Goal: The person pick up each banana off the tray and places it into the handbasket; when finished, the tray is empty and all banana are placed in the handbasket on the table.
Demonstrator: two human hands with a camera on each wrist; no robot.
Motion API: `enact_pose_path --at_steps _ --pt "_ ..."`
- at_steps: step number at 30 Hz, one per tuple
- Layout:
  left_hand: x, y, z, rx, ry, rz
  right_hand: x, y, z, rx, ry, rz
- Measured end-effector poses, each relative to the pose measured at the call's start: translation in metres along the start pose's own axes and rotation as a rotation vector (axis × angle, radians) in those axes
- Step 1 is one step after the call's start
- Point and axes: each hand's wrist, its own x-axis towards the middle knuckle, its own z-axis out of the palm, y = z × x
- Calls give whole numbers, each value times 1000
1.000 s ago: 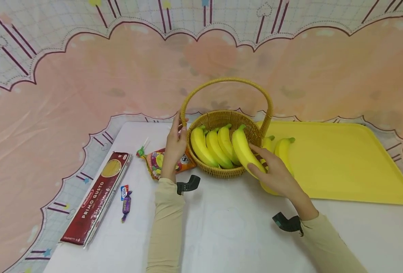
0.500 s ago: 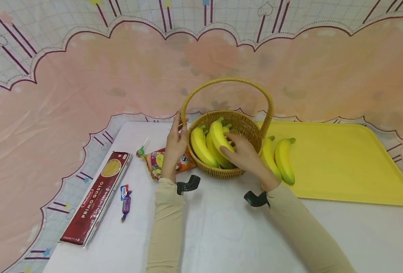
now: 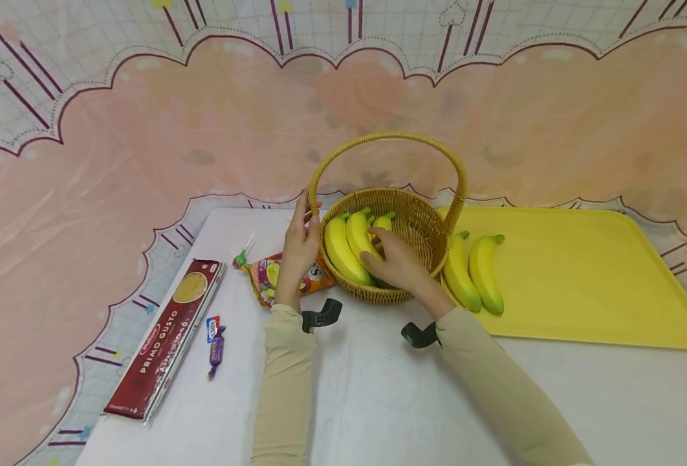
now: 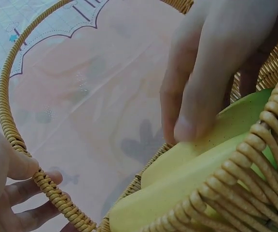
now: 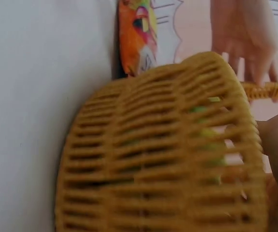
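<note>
A woven basket (image 3: 384, 294) with a tall arched handle (image 3: 387, 136) holds several yellow bananas. My left hand (image 3: 300, 246) grips the foot of the handle, thumb on one side and fingers on the other, as the left wrist view shows. Inside the basket my right hand (image 3: 398, 259) holds a banana (image 3: 358, 228), which lies beside the leftmost banana (image 3: 341, 249). In the left wrist view the right hand's fingertips (image 4: 185, 128) press on that banana. Another banana (image 3: 385, 221) shows partly behind the right hand. In the right wrist view the basket wall (image 5: 163, 159) hides most of the fruit.
A yellow tray (image 3: 588, 278) at right carries two bananas (image 3: 486, 275) near the basket. An orange candy bag (image 3: 317, 275) lies behind the left forearm, with a lollipop (image 3: 240, 260) beside it. Further left are a red spaghetti pack (image 3: 165, 340) and small wrapped candies (image 3: 216, 349).
The right hand has carried the banana from over the basket's right rim leftward and down, beside the leftmost banana. The left hand has stayed on the handle.
</note>
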Motion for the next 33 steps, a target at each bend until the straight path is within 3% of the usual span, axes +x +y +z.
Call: enact_pose_path --at_steps 5,12,18,21,26,29,33 --pt "-1 5 -1 -15 -10 -17 -18 8 -14 24 121 -54" --pt "-12 40 -7 -25 -28 -32 -56 28 -37 59 334 -93" --pt "-14 44 -7 -23 -28 -34 -87 61 -55 59 457 -67" --pt "-14 44 -8 -22 -23 -33 -97 81 -63 14 433 -4" --pt "-13 44 -8 -23 -23 -33 -108 111 -72 -78 275 135" --pt "-14 43 -8 -28 -27 -33 -114 122 -74 -99 191 193" --pt "-14 42 -6 -33 -28 -39 -117 130 -74 -95 143 236"
